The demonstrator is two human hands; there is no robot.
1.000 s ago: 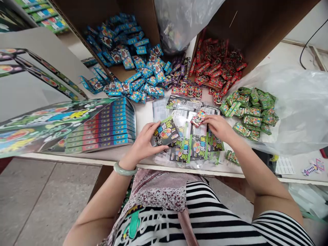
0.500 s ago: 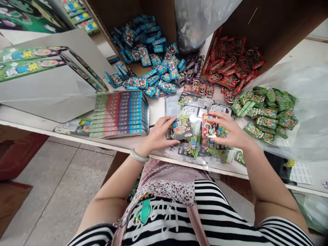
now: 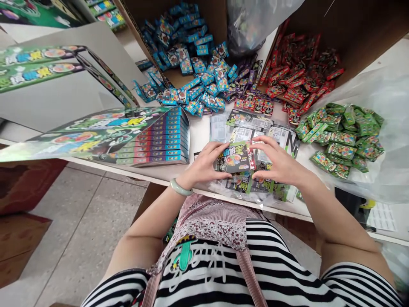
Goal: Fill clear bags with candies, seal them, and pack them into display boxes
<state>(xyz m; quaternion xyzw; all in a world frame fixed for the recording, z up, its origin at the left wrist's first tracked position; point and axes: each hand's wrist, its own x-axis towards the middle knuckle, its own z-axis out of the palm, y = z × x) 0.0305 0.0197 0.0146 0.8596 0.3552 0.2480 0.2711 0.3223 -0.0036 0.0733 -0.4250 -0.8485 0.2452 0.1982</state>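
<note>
Two hands are working now: the left hand (image 3: 204, 162) is pinching a green-edged packet (image 3: 233, 157) by its edge, the right hand's (image 3: 279, 164) fingers (image 3: 267, 146) spreading just beside it, above printed sheets (image 3: 251, 121) on the surface (image 3: 200, 136).

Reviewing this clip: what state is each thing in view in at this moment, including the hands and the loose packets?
Dark printed packet: held flat between both hands.
Left hand: gripping the packet's left side.
Right hand: fingertips at the packet's right side, grip unclear.
Blue packets: heaped in an open cardboard box, spilling out.
Red packets: heaped in another open cardboard box.
Green packets: piled on clear plastic.
Printed boxes: stacked in a fanned row.
</note>
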